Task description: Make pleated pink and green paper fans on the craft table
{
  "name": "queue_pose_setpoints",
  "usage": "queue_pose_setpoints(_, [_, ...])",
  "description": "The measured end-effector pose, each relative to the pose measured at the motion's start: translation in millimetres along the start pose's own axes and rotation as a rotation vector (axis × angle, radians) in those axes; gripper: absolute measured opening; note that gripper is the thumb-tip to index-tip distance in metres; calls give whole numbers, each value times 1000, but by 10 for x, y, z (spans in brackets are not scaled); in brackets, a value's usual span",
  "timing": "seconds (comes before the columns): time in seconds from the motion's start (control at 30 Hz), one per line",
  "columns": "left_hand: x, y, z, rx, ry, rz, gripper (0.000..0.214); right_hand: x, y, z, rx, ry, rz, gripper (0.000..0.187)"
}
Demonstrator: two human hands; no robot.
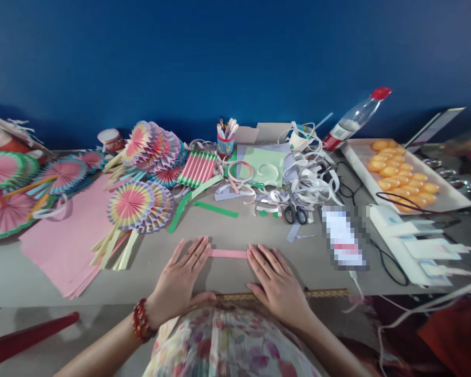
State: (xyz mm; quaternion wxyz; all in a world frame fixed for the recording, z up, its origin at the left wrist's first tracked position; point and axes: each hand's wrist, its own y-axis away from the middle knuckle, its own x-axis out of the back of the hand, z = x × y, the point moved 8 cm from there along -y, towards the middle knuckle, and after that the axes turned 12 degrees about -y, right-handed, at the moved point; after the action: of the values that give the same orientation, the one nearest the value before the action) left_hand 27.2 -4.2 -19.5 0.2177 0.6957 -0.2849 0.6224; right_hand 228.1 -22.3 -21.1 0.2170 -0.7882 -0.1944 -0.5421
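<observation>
A narrow pink paper strip (pixel 228 253) lies flat on the grey table (pixel 235 277) near its front edge. My left hand (pixel 182 280) lies flat with fingers stretched out, its fingertips pressing the strip's left end. My right hand (pixel 276 285) also lies flat and open, fingertips on the strip's right end. A red bead bracelet (pixel 141 320) circles my left wrist. A wooden ruler (pixel 325 294) lies along the table's front edge, partly under my right hand.
Folded paper fans (pixel 141 204) and pink sheets (pixel 68 241) cover the left. Scissors (pixel 295 213), paper strips (pixel 306 180), a pen cup (pixel 225 141) sit behind. A phone (pixel 343 238), power strip (pixel 408 243), bottle (pixel 355 119) and tray of yellow pieces (pixel 404 175) are on the right.
</observation>
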Motion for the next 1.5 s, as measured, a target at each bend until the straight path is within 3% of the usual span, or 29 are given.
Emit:
queue_pose_setpoints(0.53, [-48,75,-52,60,-28,18,93,32,56,88,-60,26,-3,75])
queue_pose_setpoints(0.7, [-23,115,-84,71,39,24,89,134,20,131,-91,-58,87,56])
queue_pose_setpoints(0.8, [41,129,-203,179,138,71,74,243,-41,233,-149,-158,213,44])
queue_pose_setpoints(0.9, [118,71,-328,308,238,140,64,347,-147,295,-165,-226,338,47])
queue_pose_setpoints(0.97, [149,-25,-347,331,272,159,64,377,-241,290,-151,-238,352,53])
queue_pose_setpoints(1.13, [131,-274,-300,268,254,151,76,335,-409,248,-113,-217,245,71])
queue_pose_setpoints(1.23, [85,-355,-303,236,271,133,73,294,-429,280,-105,-246,246,75])
queue_pose_setpoints(1.43, [99,-495,-267,158,311,130,66,242,-471,324,-75,-367,266,58])
queue_pose_setpoints(1.5, [137,-542,-235,126,315,141,53,284,-486,315,-62,-430,279,49])
